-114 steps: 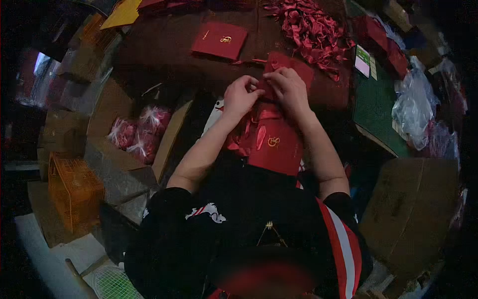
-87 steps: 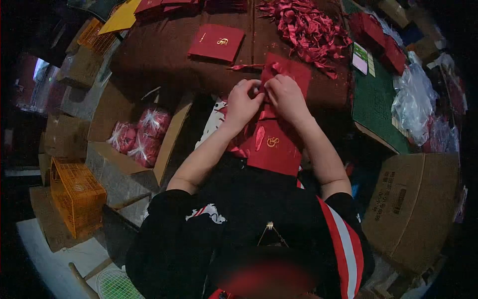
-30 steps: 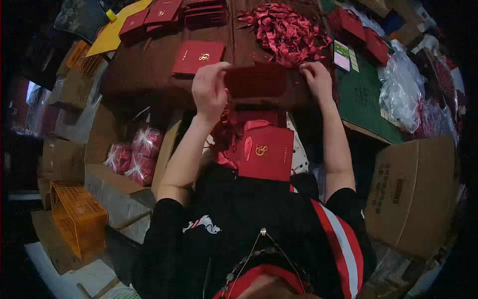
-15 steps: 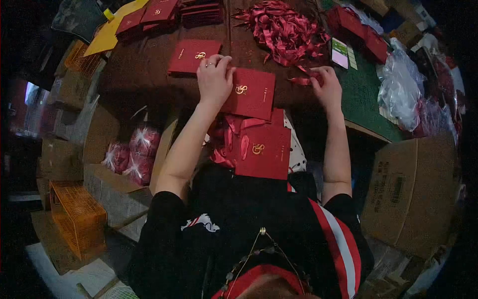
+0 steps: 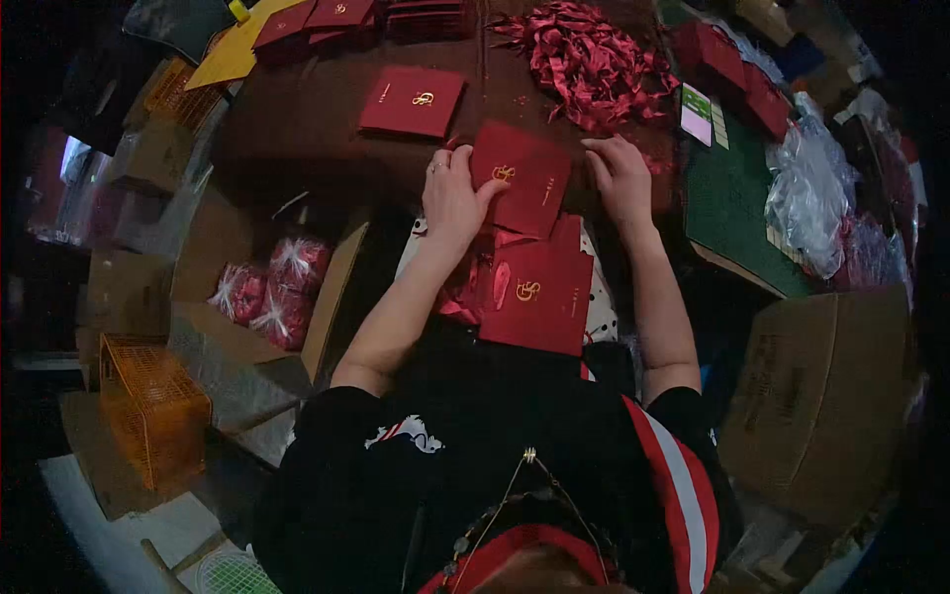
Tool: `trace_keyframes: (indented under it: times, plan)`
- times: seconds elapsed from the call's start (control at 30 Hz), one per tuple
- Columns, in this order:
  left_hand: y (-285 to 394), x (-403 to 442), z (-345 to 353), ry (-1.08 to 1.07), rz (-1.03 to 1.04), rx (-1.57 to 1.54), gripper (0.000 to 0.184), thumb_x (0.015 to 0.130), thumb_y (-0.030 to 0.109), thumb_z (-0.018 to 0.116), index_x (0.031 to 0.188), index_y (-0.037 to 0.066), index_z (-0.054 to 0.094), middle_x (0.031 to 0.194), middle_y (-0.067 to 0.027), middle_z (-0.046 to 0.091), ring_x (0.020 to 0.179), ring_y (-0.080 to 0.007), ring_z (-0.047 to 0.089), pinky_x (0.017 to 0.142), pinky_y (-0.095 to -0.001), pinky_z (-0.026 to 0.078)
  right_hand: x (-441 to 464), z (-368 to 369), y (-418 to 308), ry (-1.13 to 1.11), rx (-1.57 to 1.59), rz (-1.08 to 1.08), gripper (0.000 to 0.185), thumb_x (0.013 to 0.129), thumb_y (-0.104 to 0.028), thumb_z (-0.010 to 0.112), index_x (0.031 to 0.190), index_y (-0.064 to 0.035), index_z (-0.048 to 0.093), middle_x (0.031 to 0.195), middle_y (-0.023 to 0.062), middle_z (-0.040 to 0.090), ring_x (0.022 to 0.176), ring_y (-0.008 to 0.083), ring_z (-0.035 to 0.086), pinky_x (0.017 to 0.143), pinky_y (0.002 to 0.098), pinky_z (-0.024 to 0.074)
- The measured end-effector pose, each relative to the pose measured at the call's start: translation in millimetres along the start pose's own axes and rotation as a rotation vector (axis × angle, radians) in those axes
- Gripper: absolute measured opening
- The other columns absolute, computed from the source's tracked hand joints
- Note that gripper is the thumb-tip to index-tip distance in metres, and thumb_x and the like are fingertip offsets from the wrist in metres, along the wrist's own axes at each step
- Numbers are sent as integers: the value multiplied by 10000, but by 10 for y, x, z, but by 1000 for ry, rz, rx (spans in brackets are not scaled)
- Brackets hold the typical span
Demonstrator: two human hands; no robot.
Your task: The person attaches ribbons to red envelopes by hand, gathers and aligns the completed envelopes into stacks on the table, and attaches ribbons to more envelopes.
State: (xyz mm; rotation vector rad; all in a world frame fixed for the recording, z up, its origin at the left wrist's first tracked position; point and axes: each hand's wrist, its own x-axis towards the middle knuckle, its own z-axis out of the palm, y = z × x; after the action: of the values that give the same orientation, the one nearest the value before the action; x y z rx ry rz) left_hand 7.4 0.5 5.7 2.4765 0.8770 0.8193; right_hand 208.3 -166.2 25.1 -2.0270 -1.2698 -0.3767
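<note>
My left hand [image 5: 451,196] grips a flat red paper bag [image 5: 534,188] with gold lettering by its left edge, the thumb lying over its front. Close to that bag's upper right corner is my right hand [image 5: 621,178], its fingers drawn together; what they hold, if anything, I cannot make out. Below, another red bag [image 5: 539,297] lies on my lap, with red ribbon [image 5: 502,282] looped at its left side. Farther up the brown-covered table sits a small stack of red bags [image 5: 411,102]. A heap of red ribbons [image 5: 594,64] lies beyond my right hand.
More red bag stacks [image 5: 427,18] stand at the table's far side. On the right are a phone [image 5: 696,114], a green mat [image 5: 732,198] and clear plastic bags [image 5: 811,188]. Cardboard boxes [image 5: 816,386] flank me; the left one holds plastic-wrapped red bundles [image 5: 287,297]. An orange crate [image 5: 153,406] stands lower left.
My left hand has moved right and down and now has its thumb over the bag, which is tilted. My right hand has come left from the ribbon heap toward the bag.
</note>
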Motion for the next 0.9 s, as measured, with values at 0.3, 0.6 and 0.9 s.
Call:
trace_keyframes:
  times: [0.3,0.6,0.9]
  plan:
    - [15,20,-41,52,-20,-267,395,788,170,769,1129,48,610,927,-138,583,865,-332,607,754,-432,491,138,414,-624,-87,302,43,188,870,-169,721,1020,-57,705,941,108,694,862,292,671,769,387,537]
    - [5,9,-58,64,36,-312,488,775,181,795,1214,70,612,1094,-158,634,1028,-353,626,866,-426,511,198,568,-731,-58,246,-182,146,828,-97,693,963,-53,660,932,127,633,913,338,607,797,436,498]
    - [58,-36,-52,50,136,-286,513,776,164,755,1239,27,584,1123,-178,621,1053,-378,604,894,-441,497,212,516,-840,-73,82,-287,127,811,-63,653,934,-46,631,935,137,593,907,346,582,785,440,499]
